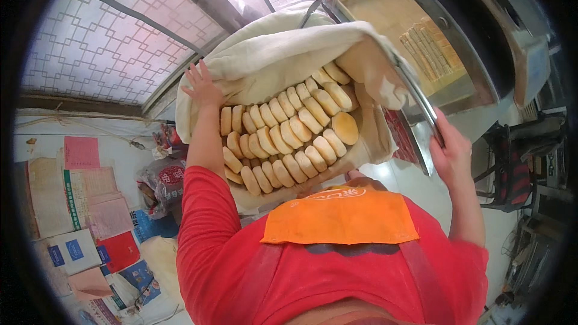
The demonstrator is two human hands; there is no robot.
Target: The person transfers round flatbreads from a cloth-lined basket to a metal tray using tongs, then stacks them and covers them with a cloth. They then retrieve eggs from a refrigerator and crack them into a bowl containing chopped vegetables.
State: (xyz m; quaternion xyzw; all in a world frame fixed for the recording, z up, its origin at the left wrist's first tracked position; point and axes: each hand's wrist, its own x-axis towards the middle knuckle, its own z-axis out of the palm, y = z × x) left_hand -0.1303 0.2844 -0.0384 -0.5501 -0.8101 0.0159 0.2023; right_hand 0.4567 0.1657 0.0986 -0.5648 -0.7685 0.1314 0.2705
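In front of me a large container is lined with off-white cloth (289, 45). Rows of round, flat baked buns (289, 133) stand on edge in it, browned on their faces. My left hand (204, 85) rests with fingers spread on the cloth at the container's left rim and holds nothing. At the right, my right hand (447, 146) is closed around the end of a long metal bar or frame edge (417, 97), which runs up along the container's right side. What the bar belongs to cannot be told.
A glass-fronted case (474, 72) holding stacked sticks of food (426, 52) stands at the upper right. A patterned window (104, 40) is at the upper left. Papers (101, 207) and a plastic bag (165, 180) lie at the left, a black chair or cart (510, 158) at the right.
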